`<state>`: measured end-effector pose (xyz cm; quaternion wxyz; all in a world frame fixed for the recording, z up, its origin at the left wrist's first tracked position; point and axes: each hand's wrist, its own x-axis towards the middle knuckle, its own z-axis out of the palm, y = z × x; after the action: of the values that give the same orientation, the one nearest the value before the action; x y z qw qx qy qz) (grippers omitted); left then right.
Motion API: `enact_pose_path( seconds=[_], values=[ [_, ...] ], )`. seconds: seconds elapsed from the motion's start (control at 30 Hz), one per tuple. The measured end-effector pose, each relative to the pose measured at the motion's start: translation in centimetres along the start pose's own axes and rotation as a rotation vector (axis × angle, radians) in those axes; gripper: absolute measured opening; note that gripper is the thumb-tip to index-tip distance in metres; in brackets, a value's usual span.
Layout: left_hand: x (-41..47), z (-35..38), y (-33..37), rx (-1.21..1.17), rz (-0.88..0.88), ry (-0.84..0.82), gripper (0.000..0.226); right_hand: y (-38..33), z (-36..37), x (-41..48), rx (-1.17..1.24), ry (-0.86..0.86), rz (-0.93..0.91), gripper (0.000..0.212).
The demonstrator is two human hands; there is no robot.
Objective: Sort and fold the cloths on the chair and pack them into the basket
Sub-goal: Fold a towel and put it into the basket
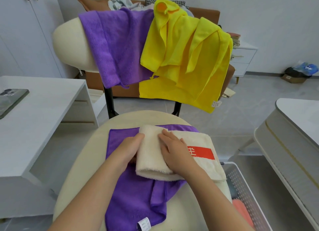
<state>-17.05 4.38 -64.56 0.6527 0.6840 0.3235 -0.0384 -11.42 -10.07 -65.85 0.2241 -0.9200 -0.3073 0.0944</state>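
Observation:
A cream towel [151, 161] with a red label lies partly folded on the chair seat [82, 175], on top of a purple cloth [131, 199]. My left hand [131, 148] grips the towel's folded left edge, fingers curled under it. My right hand [174, 151] presses flat on top of the towel. Over the chair back hang another purple cloth [114, 47] and several yellow cloths [186, 58]. The white perforated basket [241, 184] stands on the floor at the lower right, with a pink cloth inside.
A white desk [34, 127] with a phone [10, 99] is at the left. A white table [293, 137] stands at the right. Behind the chair is a brown sofa [203, 13] with clothes, and a white nightstand [243, 58].

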Motion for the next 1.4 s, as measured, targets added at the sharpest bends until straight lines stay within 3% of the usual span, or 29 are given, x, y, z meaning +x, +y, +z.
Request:
enact_pose_path(
  seconds=[0.13,0.23,0.27,0.37,0.5,0.57,0.67,0.73,0.8,0.87,0.97,1.17,1.3,1.4],
  values=[
    [-1.5,1.9,1.2,-0.179,0.273,-0.152,0.038,0.3,-2.1,-0.3,0.502,0.110,0.166,0.042],
    [-2.5,4.1,1.4,-0.202,0.407,-0.330,0.038,1.7,-4.2,-0.9,1.211,0.062,0.417,0.055],
    [-2.7,4.9,1.2,-0.231,0.410,-0.393,0.037,2.5,-4.9,-1.3,1.328,0.012,0.442,0.057],
    [-3.1,7.3,1.0,-0.361,0.378,-0.481,0.037,4.6,-6.5,-2.4,1.333,-0.121,0.396,0.035],
    [-3.0,8.9,1.1,-0.242,0.430,-0.199,0.033,7.8,-8.3,-2.9,1.220,-0.045,0.586,0.022],
    [-2.4,9.3,1.2,-0.202,0.345,-0.098,0.029,9.1,-8.6,-3.2,1.129,0.001,0.670,0.017],
    [-1.6,10.0,1.3,-0.221,0.093,-0.203,0.018,10.2,-8.5,-3.5,0.981,0.003,0.746,0.015],
    [-1.1,10.5,1.9,-0.167,0.024,-0.274,0.006,10.4,-8.2,-3.4,0.776,0.038,0.688,0.021],
    [-0.3,11.2,2.6,-0.135,-0.022,-0.282,0.010,10.5,-7.7,-3.3,0.495,0.122,0.603,0.029],
    [0.2,12.0,3.3,-0.125,-0.083,-0.284,0.024,10.6,-7.2,-3.3,0.397,0.145,0.573,0.029],
    [0.2,13.2,3.8,-0.048,-0.119,-0.282,0.039,10.9,-7.3,-3.4,0.443,0.115,0.559,0.022],
    [-1.3,12.3,3.2,-0.285,0.022,-0.366,0.027,9.4,-8.7,-4.1,0.685,0.205,0.491,0.023],
    [-2.9,8.8,1.8,-0.357,0.106,-0.361,0.028,7.4,-8.6,-4.8,1.065,-0.017,0.414,0.024],
    [-3.6,5.9,0.3,-0.328,0.153,-0.296,0.034,5.8,-7.6,-4.9,1.051,-0.149,0.331,0.024]
  ],
)
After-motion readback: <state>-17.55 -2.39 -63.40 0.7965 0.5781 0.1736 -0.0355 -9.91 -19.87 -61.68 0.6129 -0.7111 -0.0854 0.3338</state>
